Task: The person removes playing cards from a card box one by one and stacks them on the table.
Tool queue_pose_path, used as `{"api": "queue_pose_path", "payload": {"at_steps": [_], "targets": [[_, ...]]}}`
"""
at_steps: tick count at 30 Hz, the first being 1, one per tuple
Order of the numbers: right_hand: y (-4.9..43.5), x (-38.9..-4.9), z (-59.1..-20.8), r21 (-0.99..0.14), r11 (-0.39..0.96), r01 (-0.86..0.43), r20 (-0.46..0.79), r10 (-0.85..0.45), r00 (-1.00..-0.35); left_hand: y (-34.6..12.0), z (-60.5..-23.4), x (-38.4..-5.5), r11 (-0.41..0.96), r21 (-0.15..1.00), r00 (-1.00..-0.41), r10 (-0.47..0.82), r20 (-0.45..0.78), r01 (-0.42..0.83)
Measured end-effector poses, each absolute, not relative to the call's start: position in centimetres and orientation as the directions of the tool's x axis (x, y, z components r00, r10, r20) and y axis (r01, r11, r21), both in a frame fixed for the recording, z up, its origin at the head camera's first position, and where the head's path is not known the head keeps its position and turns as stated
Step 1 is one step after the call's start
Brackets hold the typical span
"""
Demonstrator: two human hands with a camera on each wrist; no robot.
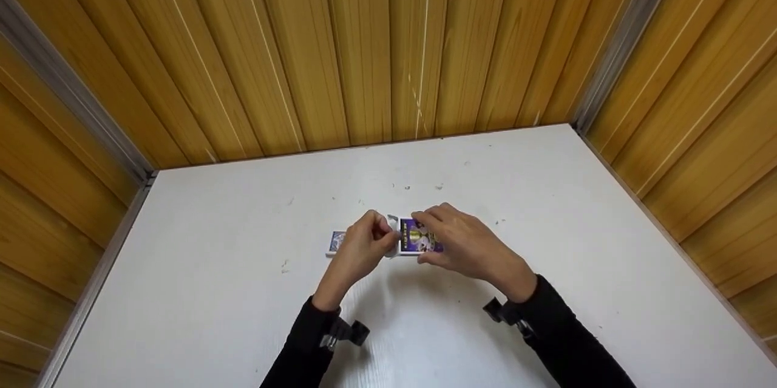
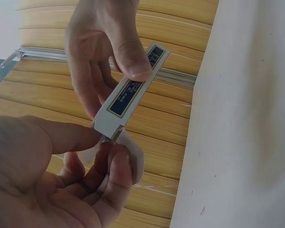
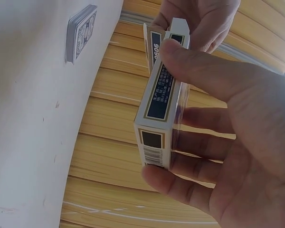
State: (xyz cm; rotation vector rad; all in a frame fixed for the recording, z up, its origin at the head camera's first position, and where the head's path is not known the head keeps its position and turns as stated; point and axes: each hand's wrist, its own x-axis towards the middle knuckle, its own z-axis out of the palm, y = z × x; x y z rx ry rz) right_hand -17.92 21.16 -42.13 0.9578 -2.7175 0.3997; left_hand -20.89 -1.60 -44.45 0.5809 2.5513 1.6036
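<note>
A small purple, white and dark-blue playing card box [image 1: 410, 236] is held up over the table between both hands. My right hand [image 1: 467, 241] grips it, thumb on one narrow side and fingers round the other, as the right wrist view shows. At the box's other end, my left hand [image 2: 61, 171] pinches around the flap [image 2: 133, 154], which stands out from the opening. Whether cards are inside the box [image 3: 154, 111] is hidden. Lying on the table to the left is a deck of playing cards [image 3: 80, 35], partly covered by the left hand in the head view.
The white table [image 1: 230, 291] carries small dark scuffs. Wood-patterned panels [image 1: 364, 42] rise behind it and on both sides, with grey metal strips at the corners.
</note>
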Motion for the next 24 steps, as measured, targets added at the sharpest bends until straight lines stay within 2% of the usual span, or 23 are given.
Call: {"api": "queue_pose_path", "payload": {"at_steps": [10,24], "targets": [[20.78,-17.75,-42.01,-0.135,0.744,-0.654,0.311,-0.595,-0.741,-1.72,-44.83,-21.09,0.364,0.89,-0.923,0.358,0.14,0.276],[20.57,-17.72,-42.53,-0.116,0.735,-0.668,0.303,-0.614,-0.729,-1.83,-44.82,-21.03,0.361,0.919,-0.935,0.353,0.024,0.16]]}}
